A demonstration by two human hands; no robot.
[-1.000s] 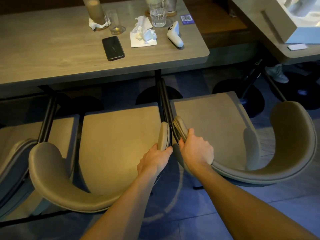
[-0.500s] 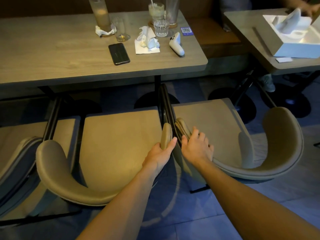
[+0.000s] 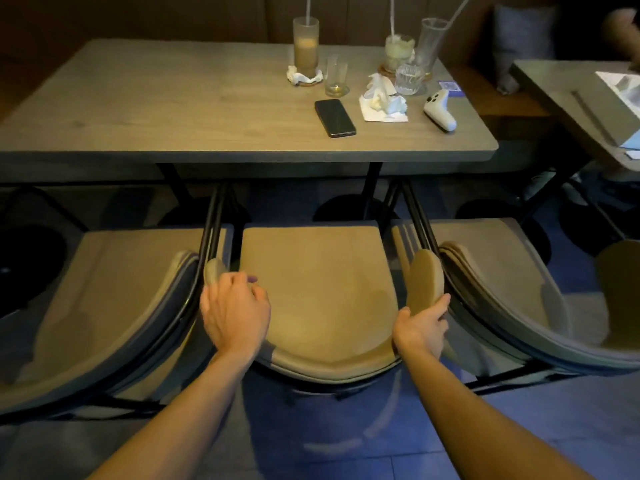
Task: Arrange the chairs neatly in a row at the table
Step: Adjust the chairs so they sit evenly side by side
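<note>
Three tan padded chairs stand side by side facing the wooden table. The left chair and the right chair flank the middle chair, whose seat front reaches just under the table edge. My left hand, blurred, curls over the tip of the middle chair's left arm. My right hand grips the middle chair's right arm from below and outside. The chairs' arms nearly touch their neighbours.
On the table lie a black phone, a white controller, crumpled napkins and several glasses. A second table stands at the right with a person's feet under it. The floor behind the chairs is blue tile.
The view swung left. My left hand went from the middle chair's right arm to its left arm. My right hand left the right chair and took the middle chair's right arm.
</note>
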